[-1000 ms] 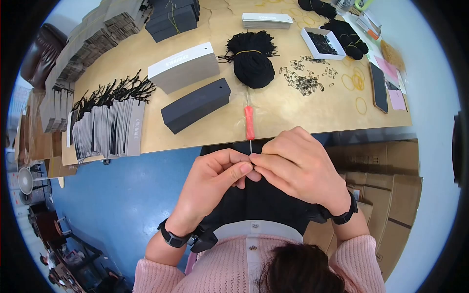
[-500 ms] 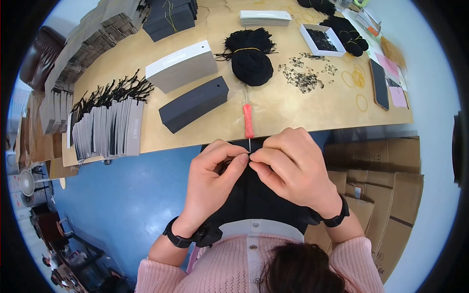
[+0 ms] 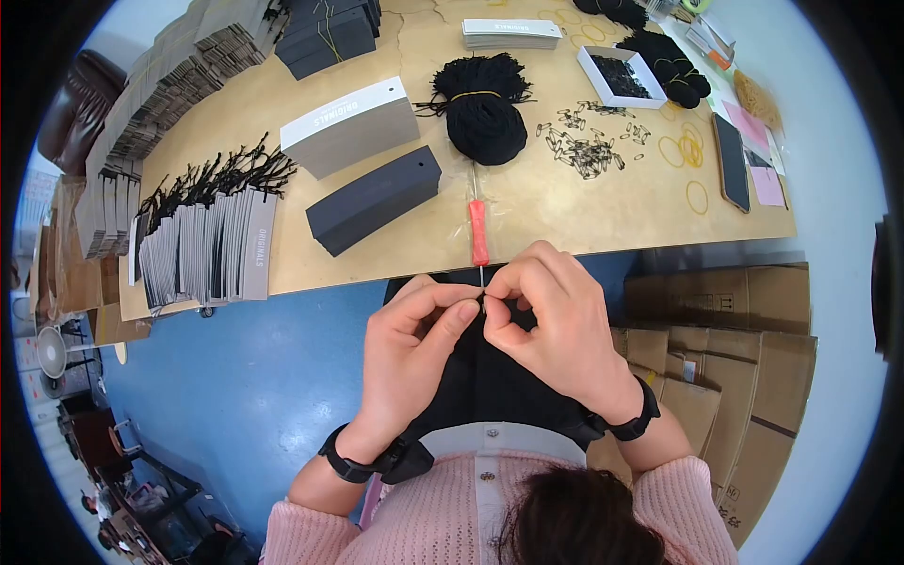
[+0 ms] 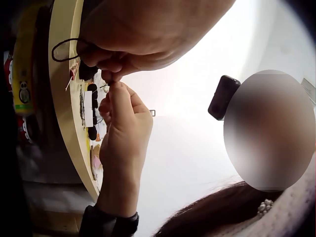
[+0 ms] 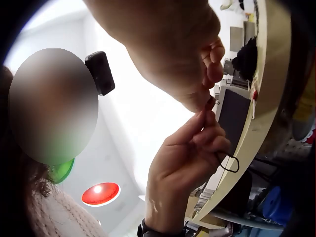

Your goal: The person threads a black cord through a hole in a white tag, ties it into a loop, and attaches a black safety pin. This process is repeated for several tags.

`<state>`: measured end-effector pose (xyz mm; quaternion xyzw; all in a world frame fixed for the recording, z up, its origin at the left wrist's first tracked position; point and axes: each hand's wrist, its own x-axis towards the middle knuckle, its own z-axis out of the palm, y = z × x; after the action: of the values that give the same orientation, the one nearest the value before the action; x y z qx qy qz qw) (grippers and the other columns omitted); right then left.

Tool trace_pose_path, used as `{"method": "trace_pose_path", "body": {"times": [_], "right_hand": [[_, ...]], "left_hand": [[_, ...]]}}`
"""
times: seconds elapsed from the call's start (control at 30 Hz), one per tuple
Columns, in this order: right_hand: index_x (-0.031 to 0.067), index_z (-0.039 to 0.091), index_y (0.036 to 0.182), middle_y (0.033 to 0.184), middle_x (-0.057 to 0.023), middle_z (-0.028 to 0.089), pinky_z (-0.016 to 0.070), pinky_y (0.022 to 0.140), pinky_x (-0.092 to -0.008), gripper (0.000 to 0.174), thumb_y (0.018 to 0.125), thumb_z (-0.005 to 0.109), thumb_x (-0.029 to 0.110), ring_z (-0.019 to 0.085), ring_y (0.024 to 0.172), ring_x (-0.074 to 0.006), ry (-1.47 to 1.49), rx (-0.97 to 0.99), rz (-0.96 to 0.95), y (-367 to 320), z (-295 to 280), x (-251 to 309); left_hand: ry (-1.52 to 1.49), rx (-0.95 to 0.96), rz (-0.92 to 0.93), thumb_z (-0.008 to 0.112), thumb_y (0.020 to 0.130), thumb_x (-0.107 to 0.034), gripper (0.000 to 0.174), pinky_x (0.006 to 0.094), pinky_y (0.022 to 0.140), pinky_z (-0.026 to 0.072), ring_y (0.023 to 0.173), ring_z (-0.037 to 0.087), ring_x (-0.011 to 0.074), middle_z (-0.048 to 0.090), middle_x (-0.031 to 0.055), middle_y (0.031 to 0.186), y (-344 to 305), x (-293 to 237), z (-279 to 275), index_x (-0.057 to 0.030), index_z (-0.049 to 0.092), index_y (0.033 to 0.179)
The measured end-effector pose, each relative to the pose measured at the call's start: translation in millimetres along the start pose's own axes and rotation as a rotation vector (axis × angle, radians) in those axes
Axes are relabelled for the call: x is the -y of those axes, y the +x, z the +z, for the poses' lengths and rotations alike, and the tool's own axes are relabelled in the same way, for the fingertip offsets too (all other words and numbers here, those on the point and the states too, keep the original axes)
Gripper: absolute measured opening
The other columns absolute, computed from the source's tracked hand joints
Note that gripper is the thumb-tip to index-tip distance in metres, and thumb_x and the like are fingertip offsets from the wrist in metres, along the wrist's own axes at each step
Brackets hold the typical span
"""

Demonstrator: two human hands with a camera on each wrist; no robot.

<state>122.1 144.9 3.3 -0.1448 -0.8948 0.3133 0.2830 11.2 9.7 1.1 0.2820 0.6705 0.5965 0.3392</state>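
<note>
Right hand point(image 3: 560, 325): shifted slightly toward the left hand since the earlier frame, its forefinger and thumb pinching a small dark piece point(image 3: 483, 301).
Left hand point(image 3: 405, 348): fingertips slightly nearer the worktop point(image 3: 603, 221) than at first, gripping black cord point(image 4: 65, 50), a loop hanging out.
Red-handled tool point(image 3: 478, 233): on the worktop, shaft toward the fingertips; contact unclear.

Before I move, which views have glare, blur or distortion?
Head view: fisheye bends the table, corners go black, glare on the floor, hands well lit. Left wrist view: background blown out, left hand in shade, blurred oval at the right. Right wrist view: same washout, right hand shaded, blurred oval at the left.
</note>
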Motion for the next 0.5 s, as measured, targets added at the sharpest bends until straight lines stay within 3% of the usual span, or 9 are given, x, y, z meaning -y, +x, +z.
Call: {"method": "trace_pose_path", "body": {"times": [0.13,0.33,0.5], "right_hand": [[0.0039,0.057,0.086,0.081,-0.0095,0.057,0.0514,0.062,-0.0329,0.021,0.073,0.073,0.001,0.062,0.068,-0.0250,0.283,0.094,0.180,3.0,-6.7,-2.7],[0.0031,0.056,0.086,0.081,-0.0096,0.058,0.0517,0.060,-0.0313,0.020,0.073,0.071,-0.001,0.063,0.065,-0.0221,0.298,0.136,0.227,5.3,-19.4,-4.8],[0.0035,0.056,0.085,0.080,-0.0096,0.057,0.0508,0.060,-0.0315,0.020,0.073,0.071,-0.001,0.062,0.065,-0.0226,0.192,0.101,0.171,1.4,-20.9,-12.2]], "left_hand": [[-0.224,0.071,-0.170,0.067,0.096,-0.008,0.017,0.0212,0.063,0.0401,0.072,0.049,0.0053,0.055,-0.0019,0.086,-0.3,1.0,-3.9,-0.0014,0.073,0.110],[-0.304,0.151,-0.208,0.062,0.099,-0.009,0.022,0.0203,0.064,0.0387,0.076,0.049,0.0040,0.056,-0.0037,0.089,0.7,-2.9,-7.5,-0.0046,0.071,0.118],[-0.326,0.143,-0.232,0.062,0.099,-0.007,0.021,0.0221,0.071,0.0437,0.082,0.053,0.0050,0.058,-0.0049,0.088,1.3,-7.7,-7.4,-0.0043,0.071,0.117]]}}
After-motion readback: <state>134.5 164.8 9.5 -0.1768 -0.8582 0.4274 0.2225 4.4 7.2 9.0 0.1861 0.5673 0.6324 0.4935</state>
